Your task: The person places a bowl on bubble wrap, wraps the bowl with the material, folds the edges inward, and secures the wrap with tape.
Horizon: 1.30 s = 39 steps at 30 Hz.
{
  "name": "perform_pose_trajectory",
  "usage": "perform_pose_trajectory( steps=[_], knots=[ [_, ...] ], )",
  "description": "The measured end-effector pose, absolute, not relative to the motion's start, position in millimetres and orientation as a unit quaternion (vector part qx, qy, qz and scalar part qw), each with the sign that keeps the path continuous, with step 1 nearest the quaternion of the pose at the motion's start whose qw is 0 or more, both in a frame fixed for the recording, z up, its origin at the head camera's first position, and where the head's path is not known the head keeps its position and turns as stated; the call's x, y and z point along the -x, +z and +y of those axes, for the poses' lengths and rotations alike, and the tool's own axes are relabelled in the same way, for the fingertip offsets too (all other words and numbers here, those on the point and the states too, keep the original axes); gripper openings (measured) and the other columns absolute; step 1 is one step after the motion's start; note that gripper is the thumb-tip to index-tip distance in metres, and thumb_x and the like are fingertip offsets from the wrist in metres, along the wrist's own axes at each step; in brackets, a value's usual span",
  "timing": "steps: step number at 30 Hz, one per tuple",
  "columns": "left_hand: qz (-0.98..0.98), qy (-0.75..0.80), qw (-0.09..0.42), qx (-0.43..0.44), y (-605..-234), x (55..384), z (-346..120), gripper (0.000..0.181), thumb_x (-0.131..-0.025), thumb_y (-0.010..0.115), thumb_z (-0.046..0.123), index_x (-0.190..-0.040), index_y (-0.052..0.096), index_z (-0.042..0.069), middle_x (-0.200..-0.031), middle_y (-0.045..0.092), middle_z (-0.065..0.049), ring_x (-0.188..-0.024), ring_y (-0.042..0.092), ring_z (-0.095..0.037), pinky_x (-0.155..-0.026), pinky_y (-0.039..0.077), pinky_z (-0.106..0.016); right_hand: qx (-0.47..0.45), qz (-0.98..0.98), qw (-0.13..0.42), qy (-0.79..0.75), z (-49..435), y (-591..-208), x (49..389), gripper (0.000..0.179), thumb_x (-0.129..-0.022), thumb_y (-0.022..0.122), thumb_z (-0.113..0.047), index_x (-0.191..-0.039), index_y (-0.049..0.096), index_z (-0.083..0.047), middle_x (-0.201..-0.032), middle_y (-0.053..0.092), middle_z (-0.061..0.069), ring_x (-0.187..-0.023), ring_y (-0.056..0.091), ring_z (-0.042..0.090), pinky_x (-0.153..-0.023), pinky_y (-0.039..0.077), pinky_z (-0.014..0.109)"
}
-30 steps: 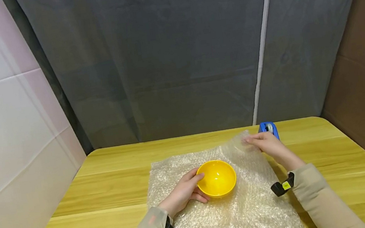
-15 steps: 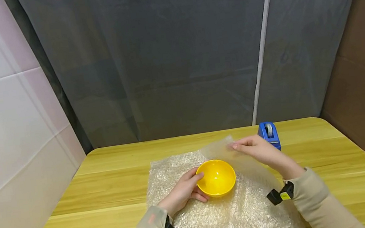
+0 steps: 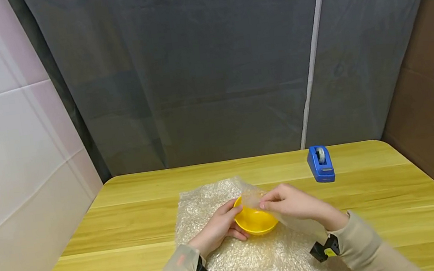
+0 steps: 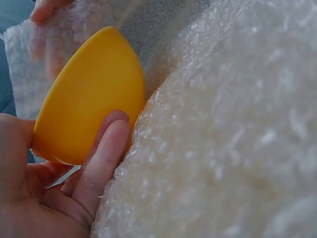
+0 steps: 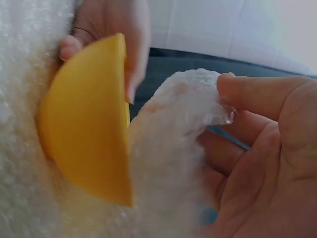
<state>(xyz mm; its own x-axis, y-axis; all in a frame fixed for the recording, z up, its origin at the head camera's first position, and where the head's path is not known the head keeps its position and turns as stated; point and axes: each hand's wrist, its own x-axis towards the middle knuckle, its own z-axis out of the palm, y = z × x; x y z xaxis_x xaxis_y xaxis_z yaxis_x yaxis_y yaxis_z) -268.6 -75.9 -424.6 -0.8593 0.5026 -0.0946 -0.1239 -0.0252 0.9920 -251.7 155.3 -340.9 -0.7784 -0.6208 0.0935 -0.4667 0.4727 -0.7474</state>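
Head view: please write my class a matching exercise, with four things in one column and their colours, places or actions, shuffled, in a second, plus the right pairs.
Things
1. Bowl
2. Tape dispenser
3. Left hand
4. Right hand

Descriptions
A. Grips the bowl's side
B. Yellow, touching the bubble wrap
C. Pinches a lifted part of the bubble wrap
D. Blue, near the table's far edge

Pairs: 1-B, 2-D, 3-A, 4-C

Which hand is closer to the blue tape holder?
Right. The right hand is in front and left of the blue tape holder; the left hand is farther left, gripping the yellow bowl.
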Motion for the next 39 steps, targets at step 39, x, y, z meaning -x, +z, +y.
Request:
perform_pose_trajectory(
  steps=[39],
  knots=[
    [0.66, 0.697, 0.235, -0.151, -424, 270, -77, 0.072, -0.103, 0.042, 0.042, -0.149, 0.019, -0.008, -0.078, 0.068, -0.016, -0.059, 0.066, -0.018, -0.061, 0.058, -0.033, 0.335, 0.927, 0.042, -0.165, 130, -365, 237, 0.02, -0.097, 0.057, -0.026, -0.092, 0.075, -0.018, -0.079, 0.067, -0.012, -0.077, 0.06, 0.006, -0.093, 0.032, 0.061]
  ],
)
